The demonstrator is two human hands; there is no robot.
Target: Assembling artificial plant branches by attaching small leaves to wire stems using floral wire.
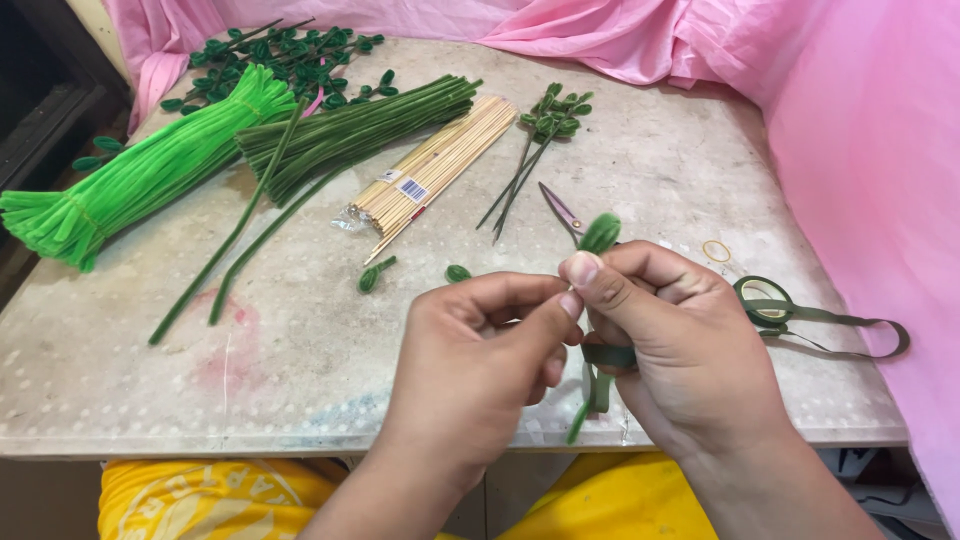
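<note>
1. My right hand (665, 335) pinches a green pipe-cleaner leaf (600, 232) above the table's (650, 170) near edge.
2. My left hand (480, 365) pinches dark green floral tape (597, 372) against its stem.
3. A plastic sleeve holds bamboo skewers (435, 165); the tape roll (765, 298) lies right.

Fuzzy pipe-cleaner leaf (600, 232), matt tape (608, 355)

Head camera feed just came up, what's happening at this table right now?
A person's left hand and right hand pinch a small dark green pipe-cleaner leaf between them, with green floral tape hanging below the fingers. The tape roll lies to the right, scissors just behind the hands. Further back on the table lie bundles of bright green pipe cleaners, dark green ones, wooden skewers and finished leaf stems.
</note>
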